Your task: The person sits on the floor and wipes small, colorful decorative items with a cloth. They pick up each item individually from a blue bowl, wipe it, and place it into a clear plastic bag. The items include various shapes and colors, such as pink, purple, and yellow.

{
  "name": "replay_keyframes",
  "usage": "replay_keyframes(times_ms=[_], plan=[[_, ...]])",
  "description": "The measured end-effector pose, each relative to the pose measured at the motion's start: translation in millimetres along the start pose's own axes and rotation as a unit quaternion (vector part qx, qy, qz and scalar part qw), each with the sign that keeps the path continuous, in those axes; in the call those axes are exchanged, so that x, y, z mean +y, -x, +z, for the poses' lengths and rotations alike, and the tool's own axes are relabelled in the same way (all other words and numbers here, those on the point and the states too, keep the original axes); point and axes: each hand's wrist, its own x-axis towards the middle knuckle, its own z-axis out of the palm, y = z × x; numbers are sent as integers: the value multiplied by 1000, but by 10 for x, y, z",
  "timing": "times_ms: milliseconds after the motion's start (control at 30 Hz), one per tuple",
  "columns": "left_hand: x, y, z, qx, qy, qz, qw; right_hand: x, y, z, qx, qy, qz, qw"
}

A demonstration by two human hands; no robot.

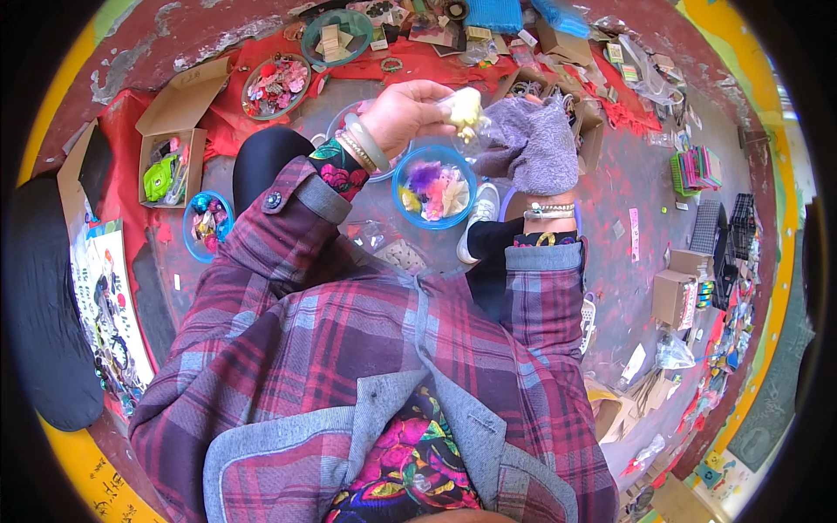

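My left hand (406, 113), with a pale bangle and bead bracelets at its wrist, is closed, thumb and fingers pinching a small cream-yellow, bumpy piece (466, 109) that has clear plastic about it. Close on its right, my right hand is covered by a mauve-grey knit cloth or glove (536, 148), which hides most of its fingers. Clear plastic hangs between the two hands. Just below them stands a blue-rimmed round basin (401, 199) with purple, pink, yellow and cream fluffy pieces (436, 187) in it.
Another basin (248, 100) of pink and red trinkets stands at the far left, beside a green basin (307, 44). Open cardboard boxes (193, 166) lie to the left and right. A small blue basin (228, 209) sits by my left knee. Pink and green baskets (697, 170) stand right.
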Motion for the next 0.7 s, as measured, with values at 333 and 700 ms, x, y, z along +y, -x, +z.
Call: replay_keyframes(times_ms=[333,700], plan=[[-99,67,88,-88,-104,-20,990,-327,129,283,-191,523,-252,792],[-91,63,35,-42,-96,-58,993,-139,-47,-12,-30,493,10,869]])
